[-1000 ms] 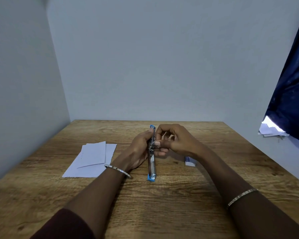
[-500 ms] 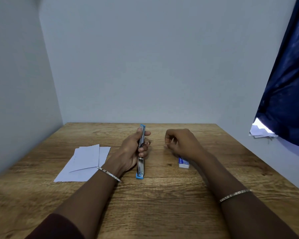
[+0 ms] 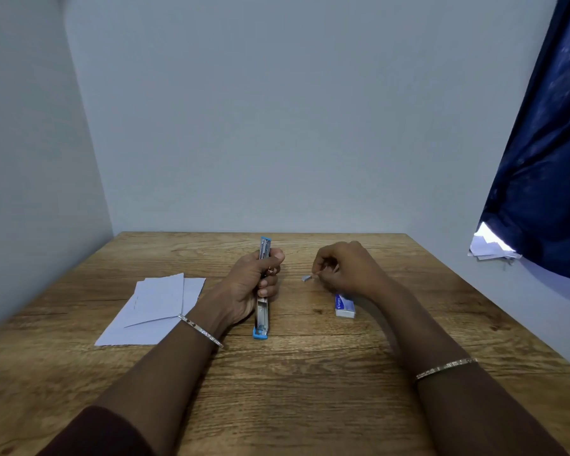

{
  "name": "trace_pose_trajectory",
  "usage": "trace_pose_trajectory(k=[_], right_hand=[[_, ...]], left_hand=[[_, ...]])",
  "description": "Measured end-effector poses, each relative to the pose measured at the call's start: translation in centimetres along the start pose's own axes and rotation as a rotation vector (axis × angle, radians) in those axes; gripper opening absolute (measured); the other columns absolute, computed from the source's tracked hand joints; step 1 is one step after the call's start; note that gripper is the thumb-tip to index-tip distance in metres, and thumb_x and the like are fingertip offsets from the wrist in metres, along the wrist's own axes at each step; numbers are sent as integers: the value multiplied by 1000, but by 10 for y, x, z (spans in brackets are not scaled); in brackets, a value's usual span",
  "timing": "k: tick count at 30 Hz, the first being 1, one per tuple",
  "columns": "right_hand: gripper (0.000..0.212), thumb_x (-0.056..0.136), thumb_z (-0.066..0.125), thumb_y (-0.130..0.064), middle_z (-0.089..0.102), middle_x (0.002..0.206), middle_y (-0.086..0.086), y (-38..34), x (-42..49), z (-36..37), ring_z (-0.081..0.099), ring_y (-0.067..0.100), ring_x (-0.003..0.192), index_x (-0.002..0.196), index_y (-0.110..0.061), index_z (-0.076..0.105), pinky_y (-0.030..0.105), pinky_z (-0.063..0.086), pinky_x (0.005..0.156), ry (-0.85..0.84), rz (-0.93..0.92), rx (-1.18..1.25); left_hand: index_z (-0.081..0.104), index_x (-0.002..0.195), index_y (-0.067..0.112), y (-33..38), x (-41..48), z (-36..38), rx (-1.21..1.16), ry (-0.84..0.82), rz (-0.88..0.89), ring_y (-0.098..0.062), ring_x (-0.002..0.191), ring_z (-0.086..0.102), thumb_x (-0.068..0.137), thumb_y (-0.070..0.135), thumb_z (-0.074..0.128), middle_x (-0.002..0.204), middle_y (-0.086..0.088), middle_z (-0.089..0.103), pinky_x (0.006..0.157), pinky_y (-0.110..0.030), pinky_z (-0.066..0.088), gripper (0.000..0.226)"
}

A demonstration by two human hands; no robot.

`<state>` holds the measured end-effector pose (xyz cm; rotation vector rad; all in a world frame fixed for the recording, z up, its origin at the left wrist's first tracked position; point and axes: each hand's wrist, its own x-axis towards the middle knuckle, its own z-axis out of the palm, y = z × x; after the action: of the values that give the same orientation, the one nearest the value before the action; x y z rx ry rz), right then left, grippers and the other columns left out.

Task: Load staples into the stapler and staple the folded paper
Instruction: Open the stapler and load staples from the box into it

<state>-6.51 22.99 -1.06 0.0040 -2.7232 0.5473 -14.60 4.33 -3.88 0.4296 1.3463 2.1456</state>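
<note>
My left hand (image 3: 252,284) grips a blue and metal stapler (image 3: 262,312), swung open into one long line, its near end on the table. To its right, my right hand (image 3: 346,269) has curled fingers and its fingertips are at a small grey strip of staples (image 3: 306,277) just above the table; whether they pinch it I cannot tell. A small white and blue staple box (image 3: 344,306) lies under my right wrist. The folded white paper (image 3: 155,307) lies flat on the table to the left of my left hand.
The wooden table (image 3: 293,373) stands in a corner, with grey walls at the back and left. A dark blue curtain (image 3: 547,159) hangs at the right, with some white papers (image 3: 489,248) under its lower edge.
My right hand has moved away from the stapler to the right and now has its fingertips at a staple strip. My left hand keeps hold of the open stapler.
</note>
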Motion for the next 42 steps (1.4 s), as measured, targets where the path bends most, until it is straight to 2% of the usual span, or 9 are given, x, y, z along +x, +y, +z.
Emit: trace_pose_trajectory(k=[6, 10, 16, 21, 24, 27, 30, 36, 42], right_hand=[[9, 84, 78, -22, 76, 83, 4, 2, -3, -24, 66, 16, 80, 86, -14, 78, 33, 51, 77, 59, 37, -3], [39, 71, 85, -55, 70, 81, -4, 10, -13, -45, 63, 10, 81, 92, -22, 78, 31, 50, 75, -278, 156, 24], [66, 55, 96, -49, 68, 105, -13, 14, -20, -47, 66, 7, 93, 111, -32, 66, 31, 54, 87, -526, 241, -26], [51, 62, 95, -41, 70, 94, -8, 11, -16, -39, 64, 6, 81, 102, -22, 71, 24, 48, 70, -442, 190, 23], [50, 68, 92, -38, 67, 105, -4, 5, -12, -29, 57, 4, 81, 109, -19, 70, 24, 45, 70, -225, 91, 9], [51, 74, 89, -34, 63, 117, -2, -8, -6, -16, 58, 4, 78, 118, -21, 67, 27, 51, 74, 0, -41, 130], [50, 80, 85, -32, 61, 120, -3, -17, -3, -4, 65, 9, 84, 125, -23, 66, 15, 52, 74, 41, -128, 239], [40, 86, 79, -23, 66, 119, -7, -21, -4, 4, 64, 9, 82, 124, -28, 67, 6, 44, 67, 44, -140, 342], [45, 85, 81, -20, 67, 123, -6, -27, -6, 10, 63, 8, 80, 127, -23, 63, 20, 51, 73, 43, -94, 447]], left_hand=[[52, 89, 12, -1, 2, -2, -29, -1, -5, -5, 33, 31, 99, 3, 55, 56, 2, 38, 28, -16, 28, 13], [53, 94, 11, 0, 2, -1, -29, 1, 2, -5, 31, 31, 97, 1, 56, 51, 3, 40, 28, -15, 28, 11], [53, 94, 12, 0, 0, 1, -35, -14, -11, -5, 30, 30, 96, -2, 55, 48, 4, 36, 28, -15, 26, 14], [57, 90, 11, 0, -2, 1, -10, -33, -5, -4, 31, 30, 97, 0, 55, 49, 4, 35, 28, -14, 25, 13], [65, 102, 7, -1, -2, 2, 14, -22, 15, -3, 33, 30, 96, 2, 57, 55, 3, 42, 29, -14, 26, 11], [66, 114, 8, 0, -3, 1, 30, -23, 23, -2, 36, 30, 98, 5, 58, 83, -7, 64, 29, -14, 27, 19], [61, 130, 6, 0, -3, 1, 19, -73, 34, -2, 35, 29, 100, 9, 56, 108, -16, 73, 29, -14, 28, 31], [58, 135, 7, -2, -3, 0, 17, -121, 62, -3, 31, 29, 98, 14, 60, 78, -8, 58, 30, -13, 26, 38], [55, 104, 15, -2, -1, -2, -52, -51, 96, -5, 31, 31, 80, 21, 74, 57, 2, 58, 30, -14, 29, 31]])
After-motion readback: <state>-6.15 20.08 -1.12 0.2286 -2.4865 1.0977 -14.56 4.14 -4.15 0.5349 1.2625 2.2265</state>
